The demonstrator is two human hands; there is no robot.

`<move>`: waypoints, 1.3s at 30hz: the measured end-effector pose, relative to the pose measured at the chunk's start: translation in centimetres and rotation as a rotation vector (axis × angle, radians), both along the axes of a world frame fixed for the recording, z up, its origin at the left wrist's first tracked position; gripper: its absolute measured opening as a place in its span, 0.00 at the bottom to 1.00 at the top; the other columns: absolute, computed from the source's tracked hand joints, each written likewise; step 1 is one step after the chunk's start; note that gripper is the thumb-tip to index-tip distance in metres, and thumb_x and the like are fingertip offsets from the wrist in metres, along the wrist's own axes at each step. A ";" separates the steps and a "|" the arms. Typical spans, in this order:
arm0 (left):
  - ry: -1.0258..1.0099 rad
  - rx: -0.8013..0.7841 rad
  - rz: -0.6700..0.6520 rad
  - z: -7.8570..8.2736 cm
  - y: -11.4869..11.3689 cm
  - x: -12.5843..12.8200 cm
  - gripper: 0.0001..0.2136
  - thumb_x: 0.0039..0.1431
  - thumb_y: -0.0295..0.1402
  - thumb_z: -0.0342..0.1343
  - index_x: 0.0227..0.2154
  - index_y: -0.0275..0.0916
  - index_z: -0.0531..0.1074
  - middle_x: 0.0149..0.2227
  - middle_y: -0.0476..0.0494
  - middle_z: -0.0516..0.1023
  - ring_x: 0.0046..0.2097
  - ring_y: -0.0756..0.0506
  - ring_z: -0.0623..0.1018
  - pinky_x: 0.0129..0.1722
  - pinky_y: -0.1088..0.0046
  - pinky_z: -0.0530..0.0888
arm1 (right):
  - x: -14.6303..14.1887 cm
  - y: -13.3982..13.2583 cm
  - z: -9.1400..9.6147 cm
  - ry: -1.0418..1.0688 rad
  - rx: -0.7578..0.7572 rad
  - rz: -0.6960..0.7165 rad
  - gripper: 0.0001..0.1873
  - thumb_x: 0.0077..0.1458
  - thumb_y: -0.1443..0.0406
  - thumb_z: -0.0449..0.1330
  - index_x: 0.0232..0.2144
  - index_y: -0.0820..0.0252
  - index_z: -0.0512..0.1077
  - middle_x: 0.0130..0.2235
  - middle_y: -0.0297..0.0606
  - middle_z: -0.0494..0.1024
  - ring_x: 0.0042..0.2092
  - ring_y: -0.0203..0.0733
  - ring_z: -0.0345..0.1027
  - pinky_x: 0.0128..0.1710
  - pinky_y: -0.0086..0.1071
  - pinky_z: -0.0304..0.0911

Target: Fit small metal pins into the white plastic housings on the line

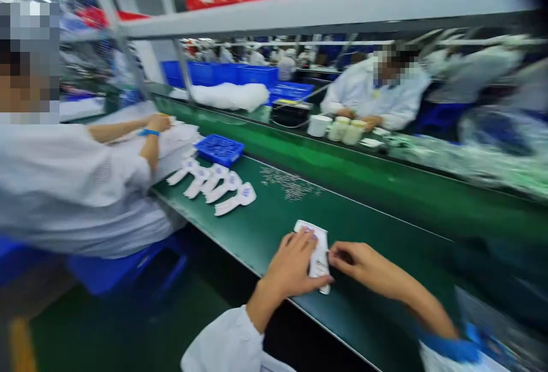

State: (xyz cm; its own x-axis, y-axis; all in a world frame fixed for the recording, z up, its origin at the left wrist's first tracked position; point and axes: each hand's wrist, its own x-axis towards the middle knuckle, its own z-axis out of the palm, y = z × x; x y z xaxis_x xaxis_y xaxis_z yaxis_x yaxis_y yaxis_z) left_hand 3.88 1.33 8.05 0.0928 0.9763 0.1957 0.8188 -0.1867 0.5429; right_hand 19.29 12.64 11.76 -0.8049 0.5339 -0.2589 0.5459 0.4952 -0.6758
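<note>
A small white packet [317,246] with faint purple print lies on the green work surface [274,212] near its front edge. My left hand [295,266] lies on the packet's left side, fingers curled over it and thumb stretched along its lower edge. My right hand [359,263] pinches the packet's right edge with bent fingers. Both hands press the packet against the surface.
Several white packets [222,186] lie in a row further left, beside a blue tray [219,149]. A person in white [72,184] sits at my left. Across the green belt [385,178] another person [377,95] handles white cups [338,128]. Blue crates [240,74] stand behind.
</note>
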 end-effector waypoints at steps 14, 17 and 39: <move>0.032 -0.003 -0.042 -1.8 1.4 -0.9 0.34 0.56 0.49 0.62 0.61 0.38 0.62 0.68 0.36 0.58 0.69 0.36 0.55 0.65 0.51 0.57 | 0.2 0.1 0.0 -0.065 -0.045 0.003 0.08 0.58 0.65 0.54 0.28 0.59 0.70 0.28 0.34 0.75 0.29 0.38 0.65 0.29 0.28 0.57; 0.025 0.017 -0.041 -2.2 1.4 -1.0 0.34 0.56 0.50 0.62 0.61 0.40 0.61 0.68 0.37 0.58 0.70 0.36 0.54 0.65 0.51 0.56 | 0.0 0.0 0.2 -0.111 0.017 -0.030 0.08 0.57 0.65 0.55 0.27 0.59 0.70 0.27 0.35 0.75 0.29 0.39 0.65 0.28 0.29 0.55; -0.168 -0.056 -0.063 -2.1 1.2 -1.7 0.41 0.51 0.45 0.68 0.65 0.40 0.57 0.68 0.34 0.56 0.69 0.33 0.57 0.64 0.49 0.63 | -0.2 -3.3 -4.8 0.371 -0.448 -0.513 0.18 0.53 0.53 0.62 0.37 0.53 0.58 0.34 0.29 0.71 0.30 0.36 0.69 0.29 0.30 0.66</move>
